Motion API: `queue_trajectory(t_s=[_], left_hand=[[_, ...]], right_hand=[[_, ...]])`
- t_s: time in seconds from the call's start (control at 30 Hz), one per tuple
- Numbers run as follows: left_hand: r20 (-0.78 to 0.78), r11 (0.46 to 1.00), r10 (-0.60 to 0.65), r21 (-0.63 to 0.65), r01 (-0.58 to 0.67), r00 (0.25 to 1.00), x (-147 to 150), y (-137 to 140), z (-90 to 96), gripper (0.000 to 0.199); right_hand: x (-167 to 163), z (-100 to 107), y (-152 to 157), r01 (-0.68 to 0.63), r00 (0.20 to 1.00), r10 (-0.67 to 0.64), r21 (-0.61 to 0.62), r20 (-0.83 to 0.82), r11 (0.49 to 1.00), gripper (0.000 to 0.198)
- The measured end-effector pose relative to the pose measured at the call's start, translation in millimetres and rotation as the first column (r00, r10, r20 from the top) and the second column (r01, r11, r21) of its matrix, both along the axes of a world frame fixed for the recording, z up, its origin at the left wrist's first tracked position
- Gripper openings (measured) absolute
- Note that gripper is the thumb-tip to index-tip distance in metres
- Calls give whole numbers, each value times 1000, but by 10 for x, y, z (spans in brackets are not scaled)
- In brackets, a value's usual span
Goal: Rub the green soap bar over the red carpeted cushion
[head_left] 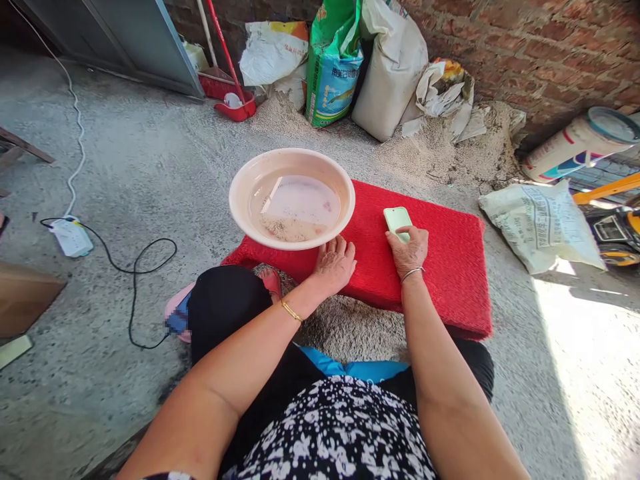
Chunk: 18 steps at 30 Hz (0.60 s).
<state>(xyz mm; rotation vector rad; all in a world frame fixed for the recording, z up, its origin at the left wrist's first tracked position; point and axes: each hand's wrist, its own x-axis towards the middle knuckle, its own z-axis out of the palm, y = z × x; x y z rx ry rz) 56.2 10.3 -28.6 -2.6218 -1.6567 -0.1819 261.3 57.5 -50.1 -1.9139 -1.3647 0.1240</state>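
Note:
On a red cloth-covered bench before me stands a wide, pale pink basin. It holds water, a thin white strip and sandy bits along its near side. My left hand rests on the red cloth just by the basin's near rim, fingers stretched out and holding nothing visible. Farther right, my right hand has its thumb and fingers closed around the lower end of a flat, pale green phone. The phone lies on or just above the cloth; its lower part is covered by my fingers.
Sacks and spilled grain line the brick wall, with a red dustpan beside them. A bucket leans at right near a flat sack. At left, a power strip trails a black cable.

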Motion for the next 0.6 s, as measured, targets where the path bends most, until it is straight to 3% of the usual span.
queue_trajectory(t_s=[0.6], left_hand=[[6,1000,-11,-7,11,1000,-5,-3,18,47]], right_hand=[[7,6,-7,0,1000,0,-14,7,1000,29]])
